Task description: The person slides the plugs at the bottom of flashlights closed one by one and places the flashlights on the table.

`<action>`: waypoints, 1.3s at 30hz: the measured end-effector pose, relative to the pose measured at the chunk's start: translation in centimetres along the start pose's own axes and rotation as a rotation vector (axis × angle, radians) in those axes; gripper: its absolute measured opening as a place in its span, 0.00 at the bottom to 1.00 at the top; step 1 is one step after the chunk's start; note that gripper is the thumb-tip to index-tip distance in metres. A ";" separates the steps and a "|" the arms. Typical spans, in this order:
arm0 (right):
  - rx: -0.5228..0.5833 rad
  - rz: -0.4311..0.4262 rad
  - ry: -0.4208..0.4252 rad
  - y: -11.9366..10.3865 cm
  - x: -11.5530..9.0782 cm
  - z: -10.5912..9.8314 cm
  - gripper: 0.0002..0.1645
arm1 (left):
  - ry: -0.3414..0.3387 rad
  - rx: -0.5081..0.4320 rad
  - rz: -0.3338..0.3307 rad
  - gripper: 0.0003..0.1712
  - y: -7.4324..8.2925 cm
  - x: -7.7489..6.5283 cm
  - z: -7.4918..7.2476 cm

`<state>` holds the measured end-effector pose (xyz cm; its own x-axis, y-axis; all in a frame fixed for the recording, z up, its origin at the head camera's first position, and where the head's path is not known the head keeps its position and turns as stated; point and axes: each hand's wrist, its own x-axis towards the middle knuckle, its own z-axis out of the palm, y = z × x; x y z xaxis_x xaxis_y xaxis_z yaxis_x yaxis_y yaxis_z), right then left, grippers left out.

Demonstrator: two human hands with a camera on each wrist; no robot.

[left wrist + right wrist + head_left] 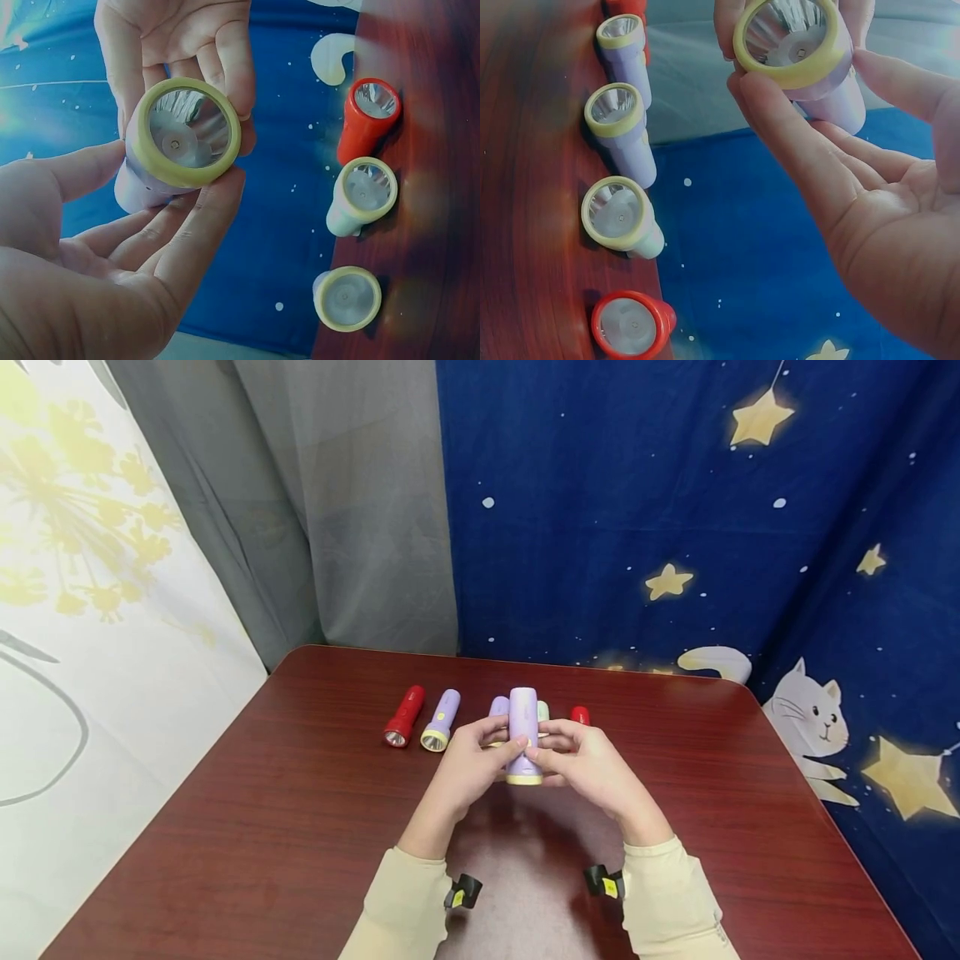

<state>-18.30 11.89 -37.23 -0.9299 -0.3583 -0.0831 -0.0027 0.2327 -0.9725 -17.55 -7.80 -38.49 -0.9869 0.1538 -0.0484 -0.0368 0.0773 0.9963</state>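
Observation:
A light purple flashlight (pixel 523 714) with a yellow rim is held up in front of me, over the table. My left hand (pixel 472 758) grips it from the left and my right hand (pixel 588 767) from the right. Both thumbs lie on its upper side near the switch, while the other fingers reach around and under its head. In the left wrist view the lens of this flashlight (pixel 191 131) faces the camera, showing a silver reflector and one small bulb, unlit.
Behind the hands several flashlights lie in a row: a red one (pixel 405 717) and a purple one (pixel 441 720) at left, another purple one (pixel 622 135), a pale green one (pixel 360 196) and a red one (pixel 580 716) at right. Curtains hang beyond the brown table (pixel 262 827).

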 end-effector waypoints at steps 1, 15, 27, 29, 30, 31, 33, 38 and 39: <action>0.001 0.003 -0.001 0.0 0.0 0.0 0.34 | -0.004 0.000 -0.002 0.32 -0.1 0.1 0.0; -0.007 0.007 0.003 0.2 0.1 0.1 0.35 | 0.015 -0.024 -0.003 0.30 -0.4 0.1 0.0; -0.186 -0.061 0.096 0.1 0.2 0.8 0.40 | 0.054 -0.031 0.005 0.33 -0.2 0.0 0.1; -0.188 -0.064 0.107 0.0 0.1 0.7 0.39 | 0.050 -0.040 0.004 0.33 -0.2 0.0 0.1; -0.187 -0.062 0.111 0.0 0.1 0.7 0.39 | 0.048 -0.044 0.005 0.33 -0.1 0.1 0.1; -0.182 -0.059 0.113 0.0 0.1 0.6 0.39 | 0.046 -0.049 0.006 0.32 -0.2 0.1 0.1; -0.165 -0.053 0.114 0.0 0.1 0.5 0.39 | 0.042 -0.055 0.007 0.31 -0.2 0.1 0.2; -0.085 -0.030 0.118 -0.2 0.0 0.1 0.40 | 0.045 -0.060 0.015 0.26 -0.1 0.0 0.2; -0.072 -0.029 0.120 -0.3 -0.1 0.0 0.40 | 0.047 -0.061 0.018 0.26 -0.1 0.0 0.2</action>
<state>-18.23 11.81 -36.97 -0.9663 -0.2563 -0.0244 -0.0526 0.2894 -0.9558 -17.55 -7.57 -38.64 -0.9937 0.1084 -0.0285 -0.0270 0.0148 0.9995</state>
